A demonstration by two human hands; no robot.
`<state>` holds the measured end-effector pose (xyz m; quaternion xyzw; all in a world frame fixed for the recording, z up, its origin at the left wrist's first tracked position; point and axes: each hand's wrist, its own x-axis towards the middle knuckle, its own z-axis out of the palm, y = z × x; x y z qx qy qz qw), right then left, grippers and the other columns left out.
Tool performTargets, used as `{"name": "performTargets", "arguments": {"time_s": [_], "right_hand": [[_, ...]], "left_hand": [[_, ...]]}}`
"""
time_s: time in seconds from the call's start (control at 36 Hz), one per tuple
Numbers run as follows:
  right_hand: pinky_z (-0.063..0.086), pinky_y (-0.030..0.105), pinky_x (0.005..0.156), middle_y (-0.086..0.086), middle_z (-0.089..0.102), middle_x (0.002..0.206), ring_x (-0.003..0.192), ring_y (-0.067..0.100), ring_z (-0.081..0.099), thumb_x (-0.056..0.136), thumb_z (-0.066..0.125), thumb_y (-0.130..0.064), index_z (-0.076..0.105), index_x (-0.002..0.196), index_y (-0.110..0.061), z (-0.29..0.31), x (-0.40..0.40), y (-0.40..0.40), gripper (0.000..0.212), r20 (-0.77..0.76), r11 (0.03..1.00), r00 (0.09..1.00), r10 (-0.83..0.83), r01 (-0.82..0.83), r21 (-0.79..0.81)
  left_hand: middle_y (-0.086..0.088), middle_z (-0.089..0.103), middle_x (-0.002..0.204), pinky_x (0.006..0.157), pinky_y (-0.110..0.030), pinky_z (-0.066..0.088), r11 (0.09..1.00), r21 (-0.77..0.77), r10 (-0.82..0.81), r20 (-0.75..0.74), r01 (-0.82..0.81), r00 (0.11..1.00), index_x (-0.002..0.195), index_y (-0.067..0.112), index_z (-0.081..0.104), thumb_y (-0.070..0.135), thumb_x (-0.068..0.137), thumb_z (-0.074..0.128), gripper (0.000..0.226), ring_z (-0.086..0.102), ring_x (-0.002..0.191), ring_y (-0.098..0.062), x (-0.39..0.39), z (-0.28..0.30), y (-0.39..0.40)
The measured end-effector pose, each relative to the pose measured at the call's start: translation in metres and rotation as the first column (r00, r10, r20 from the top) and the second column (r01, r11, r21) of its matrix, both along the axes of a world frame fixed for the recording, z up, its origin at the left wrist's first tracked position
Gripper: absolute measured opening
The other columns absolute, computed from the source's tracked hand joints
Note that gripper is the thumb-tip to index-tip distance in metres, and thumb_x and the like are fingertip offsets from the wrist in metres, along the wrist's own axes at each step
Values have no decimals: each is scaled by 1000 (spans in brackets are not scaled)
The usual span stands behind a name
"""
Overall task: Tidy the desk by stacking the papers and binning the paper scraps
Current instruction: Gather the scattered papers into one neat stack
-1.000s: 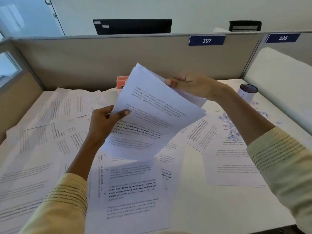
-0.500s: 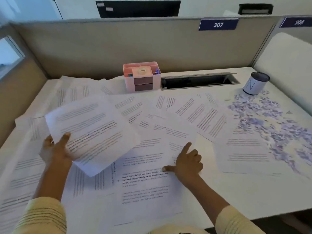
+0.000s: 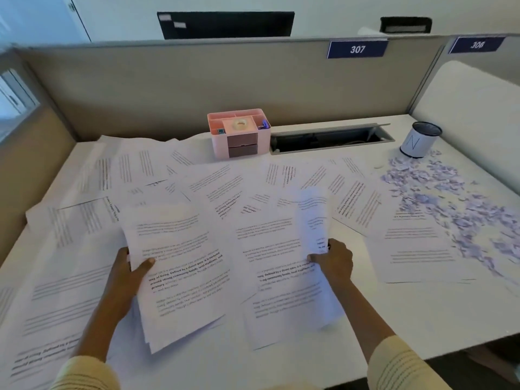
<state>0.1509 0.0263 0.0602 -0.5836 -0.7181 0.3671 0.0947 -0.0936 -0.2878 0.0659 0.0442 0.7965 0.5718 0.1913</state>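
Head view: the sheet [image 3: 316, 220] you are lifting curls upright, its long axis running away from you, just right of the gathered stack [image 3: 180, 266]. Your right hand [image 3: 333, 260] pinches its near edge; your left hand [image 3: 128, 273] grips the stack's left edge, thumb on top. The sheet goes leftward. Scraps [image 3: 450, 198] lie well right of the stack, near the cup [image 3: 420, 140].

White surface [image 3: 422, 313] strewn with paper.
Printed sheets [image 3: 92, 249] overlap across the left and middle. A pink organiser [image 3: 239, 136] stands at the back beside an open cable slot [image 3: 329, 137]. A white cup [image 3: 419, 139] stands far right, with paper scraps [image 3: 450, 198] scattered in front of it, some lying on sheets.
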Motion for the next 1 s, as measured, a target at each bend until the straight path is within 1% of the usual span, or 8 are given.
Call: {"name": "performTargets", "arguments": {"time_s": [0.08,0.19,0.33,0.53,0.64,0.75,0.86,1.0], "right_hand": [[48,30,64,12,69,88,83,29,66,69,81,-11,64,86,-1,13,10,6,26,-234,999,972,17,-8,40],[54,35,77,2,70,90,86,19,65,70,82,-10,68,97,-12,49,17,17,30,-475,995,875,94,-69,69],[56,40,80,2,73,99,91,22,69,65,82,-11,68,102,-16,103,19,29,40,-679,993,731,69,-115,-23],[57,31,62,4,75,95,82,23,72,55,79,-16,65,107,-11,161,7,25,54,-835,940,548,39,-303,-155],[57,33,63,8,73,102,83,26,72,50,86,-25,61,115,-9,162,-1,21,71,-831,915,553,59,-362,-176],[59,41,66,12,73,98,83,32,71,34,94,-41,58,114,-10,143,-10,19,92,-743,930,666,67,-312,-196],[57,46,79,11,71,100,86,30,70,67,84,-22,58,110,-10,116,-17,23,51,-642,962,763,71,-223,-159],[55,49,85,9,71,100,92,30,68,72,80,-23,64,100,-13,99,-18,34,33,-619,971,783,55,-187,-150]], "left_hand": [[-13,56,125,88,-48,50,1000,-1,-18,-68,18,998,131,7,42,12,91,62,45,58,106,-31,-1,5,-4],[-11,56,127,90,-48,49,1000,-21,-15,-171,11,985,132,9,43,14,93,59,42,56,109,-30,-3,10,-3],[-11,53,130,92,-40,43,999,19,44,-221,-40,974,131,6,43,11,94,57,40,52,113,-27,-4,16,6],[7,43,128,94,-26,34,974,228,24,-134,7,991,143,13,35,13,95,55,52,41,116,-10,20,25,48],[2,54,135,100,-37,45,947,314,-54,-26,59,998,141,19,42,18,93,59,50,56,116,-15,35,27,77],[3,66,121,86,-35,55,909,392,-153,0,141,988,130,26,50,15,96,54,36,64,109,-15,49,31,107],[5,69,110,70,-32,58,894,433,-161,72,114,984,117,36,56,16,97,54,28,68,95,-14,62,41,131],[0,70,111,77,-46,58,907,408,-171,124,107,977,125,30,55,18,94,59,34,69,96,-21,71,44,145]]}}
